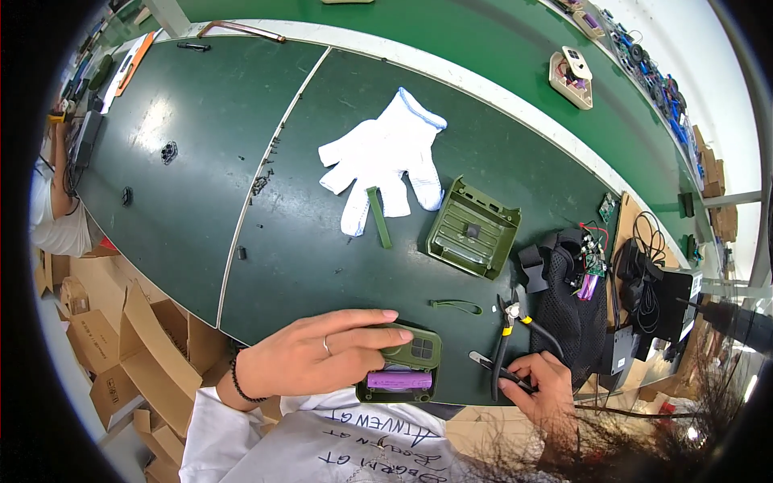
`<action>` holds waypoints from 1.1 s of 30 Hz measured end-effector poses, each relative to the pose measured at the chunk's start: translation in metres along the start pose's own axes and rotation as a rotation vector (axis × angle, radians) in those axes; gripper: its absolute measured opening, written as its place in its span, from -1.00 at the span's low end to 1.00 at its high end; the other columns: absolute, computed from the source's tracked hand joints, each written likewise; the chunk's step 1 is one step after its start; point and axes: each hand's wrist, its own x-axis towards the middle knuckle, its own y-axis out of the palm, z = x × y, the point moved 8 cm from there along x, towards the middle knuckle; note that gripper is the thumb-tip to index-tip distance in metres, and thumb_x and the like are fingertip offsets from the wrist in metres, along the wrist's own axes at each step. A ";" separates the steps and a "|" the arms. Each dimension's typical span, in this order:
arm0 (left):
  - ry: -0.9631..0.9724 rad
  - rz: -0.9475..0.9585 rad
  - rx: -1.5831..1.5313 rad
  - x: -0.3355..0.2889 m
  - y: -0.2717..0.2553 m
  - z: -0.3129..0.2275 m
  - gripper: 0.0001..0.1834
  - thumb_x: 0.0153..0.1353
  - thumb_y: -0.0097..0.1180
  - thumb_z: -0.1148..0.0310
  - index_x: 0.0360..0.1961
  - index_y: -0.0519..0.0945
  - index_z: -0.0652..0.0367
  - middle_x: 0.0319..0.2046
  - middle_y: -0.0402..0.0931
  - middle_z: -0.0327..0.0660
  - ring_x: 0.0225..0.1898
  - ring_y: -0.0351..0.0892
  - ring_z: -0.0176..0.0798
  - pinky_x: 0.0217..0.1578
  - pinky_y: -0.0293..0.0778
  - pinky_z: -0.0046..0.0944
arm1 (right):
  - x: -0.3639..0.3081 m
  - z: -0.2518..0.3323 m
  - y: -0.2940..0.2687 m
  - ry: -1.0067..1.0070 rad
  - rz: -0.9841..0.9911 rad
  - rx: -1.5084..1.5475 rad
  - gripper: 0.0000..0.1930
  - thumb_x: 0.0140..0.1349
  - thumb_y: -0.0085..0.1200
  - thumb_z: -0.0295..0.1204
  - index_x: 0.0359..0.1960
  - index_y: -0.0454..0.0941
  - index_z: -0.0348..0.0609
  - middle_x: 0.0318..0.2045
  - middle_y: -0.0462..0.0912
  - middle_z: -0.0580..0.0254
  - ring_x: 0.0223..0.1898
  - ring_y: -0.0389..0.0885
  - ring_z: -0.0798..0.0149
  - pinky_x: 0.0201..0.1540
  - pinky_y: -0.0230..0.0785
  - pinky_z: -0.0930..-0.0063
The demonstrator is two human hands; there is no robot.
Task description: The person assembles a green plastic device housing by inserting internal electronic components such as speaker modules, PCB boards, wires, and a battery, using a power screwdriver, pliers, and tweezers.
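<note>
My left hand (338,354) lies across a small olive-green device housing (439,374) at the table's near edge, fingers reaching over its green panel (421,348) with dark square buttons; the thumb is hidden. A purple cylindrical battery cell (400,380) shows in the housing below the panel. My right hand (544,388) pinches a slim black-handled tool (515,377) with a short silver tip pointing left; its exact kind I cannot tell. Beside it lie open cutting pliers (502,346) with black and yellow handles. A green strap loop (456,305) lies between the housing and the pliers.
Farther off are an open green shell (473,229), a white glove (382,157) and a green strip (378,217). At right sit a black mesh pouch (576,310), a circuit board (594,262) and coiled cables (644,249). Screws line the table seam; cardboard boxes (153,342) stand lower left.
</note>
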 end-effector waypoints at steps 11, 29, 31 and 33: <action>-0.087 0.145 -0.011 0.013 0.007 0.006 -0.38 0.05 0.27 0.62 0.24 0.66 0.15 0.00 0.48 -0.11 -0.01 0.52 -0.04 -0.02 0.56 -0.13 | -0.002 0.000 0.000 -0.029 -0.043 -0.018 -0.73 0.10 0.49 -0.34 -0.27 0.64 -0.11 -0.55 0.68 0.29 -0.47 0.58 0.22 -0.41 0.46 0.33; -0.126 0.256 -0.082 0.034 0.015 0.016 -0.59 0.27 0.38 0.32 0.14 0.66 0.12 -0.01 0.44 -0.11 -0.07 0.51 -0.08 -0.02 0.51 -0.17 | -0.003 -0.004 0.002 -0.018 -0.067 -0.015 -0.74 0.08 0.49 -0.34 -0.28 0.64 -0.09 -0.54 0.68 0.34 -0.47 0.59 0.24 -0.41 0.46 0.34; -0.093 0.223 -0.048 0.037 0.013 0.013 -0.61 0.21 0.44 0.29 0.07 0.71 0.09 0.02 0.51 -0.16 -0.12 0.58 -0.14 -0.05 0.58 -0.19 | -0.003 -0.005 0.002 -0.031 -0.068 -0.019 -0.74 0.09 0.49 -0.34 -0.28 0.64 -0.09 -0.55 0.67 0.35 -0.47 0.58 0.25 -0.41 0.46 0.34; -0.096 0.204 -0.032 0.038 0.013 0.012 -0.63 0.20 0.45 0.30 0.03 0.73 0.08 0.02 0.55 -0.18 -0.14 0.60 -0.17 -0.08 0.61 -0.20 | -0.003 -0.005 0.002 -0.028 -0.069 -0.017 -0.74 0.09 0.49 -0.33 -0.28 0.64 -0.09 -0.54 0.67 0.35 -0.47 0.58 0.25 -0.42 0.46 0.35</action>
